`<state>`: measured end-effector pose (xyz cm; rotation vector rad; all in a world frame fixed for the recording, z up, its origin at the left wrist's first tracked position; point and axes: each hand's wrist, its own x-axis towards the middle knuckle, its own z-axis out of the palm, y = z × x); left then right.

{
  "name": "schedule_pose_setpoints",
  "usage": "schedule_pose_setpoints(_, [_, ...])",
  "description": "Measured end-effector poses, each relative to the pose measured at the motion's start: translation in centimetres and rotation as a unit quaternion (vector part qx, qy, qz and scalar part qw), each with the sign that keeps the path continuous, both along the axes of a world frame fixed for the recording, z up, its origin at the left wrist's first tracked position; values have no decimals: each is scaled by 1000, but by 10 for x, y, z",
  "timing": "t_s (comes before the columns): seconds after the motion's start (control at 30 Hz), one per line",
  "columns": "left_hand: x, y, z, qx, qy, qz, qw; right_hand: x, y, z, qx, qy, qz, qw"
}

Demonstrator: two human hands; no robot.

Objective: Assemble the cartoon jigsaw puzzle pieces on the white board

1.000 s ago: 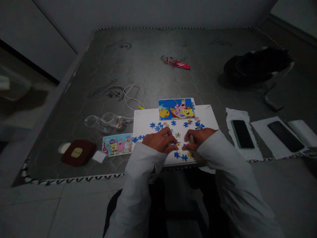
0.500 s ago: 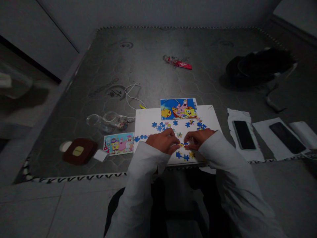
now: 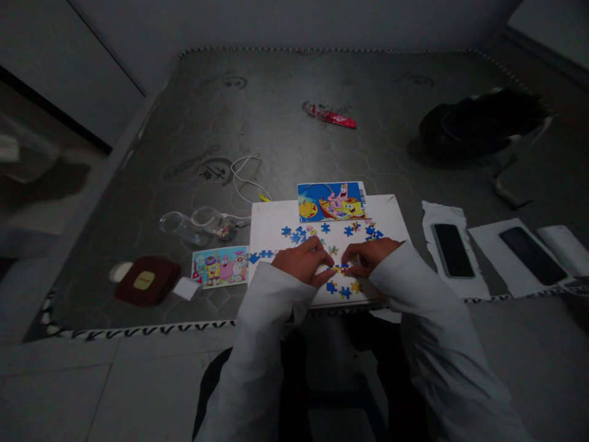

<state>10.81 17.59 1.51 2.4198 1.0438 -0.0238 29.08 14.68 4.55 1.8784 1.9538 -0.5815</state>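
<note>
Jigsaw pieces (image 3: 339, 269) meet on the white board (image 3: 268, 218), pinched in left hand (image 3: 304, 261) and right hand (image 3: 367, 256) grip. Misaligned pressing could bend them.

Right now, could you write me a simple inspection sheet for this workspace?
Surface: grey patterned cover; white board on it.
Job's things: puzzle pieces on the board; picture card over its far edge.
Clutter: two phones right; brown case left; red packet beyond.
Hands: left hand and right hand both at puzzle pieces; exact grip unclear.
Cables: white cable beyond the board's left corner.
Surroundings: grey wall behind, tiled floor in front.
</note>
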Motion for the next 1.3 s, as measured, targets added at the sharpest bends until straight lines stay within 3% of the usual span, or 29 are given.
schedule_pose_setpoints(0.57, [-3, 0, 3, 6, 12, 10, 1000, 9, -10, 2, 20, -4, -26, 999])
schedule_pose_setpoints(0.77, [-3, 1, 3, 4, 11, 15, 1000, 7, -19, 5, -62, 8, -21, 998])
schedule_pose_setpoints(0.93, [-2, 1, 4, 2, 15, 18, 1000, 2, -11, 2, -130, -10, -55, 990])
schedule_pose_setpoints(1.03, [-2, 0, 6, 2, 20, 17, 1000, 1, -8, 3, -137, -38, -85, 986])
schedule_pose_setpoints(1.2, [-4, 0, 5, 4, 18, 14, 1000, 6, -11, 4, -118, -12, -44, 992])
schedule_pose_setpoints(1.3, [-4, 1, 3, 3, 11, 11, 1000, 9, -12, 2, -105, -16, -63, 992])
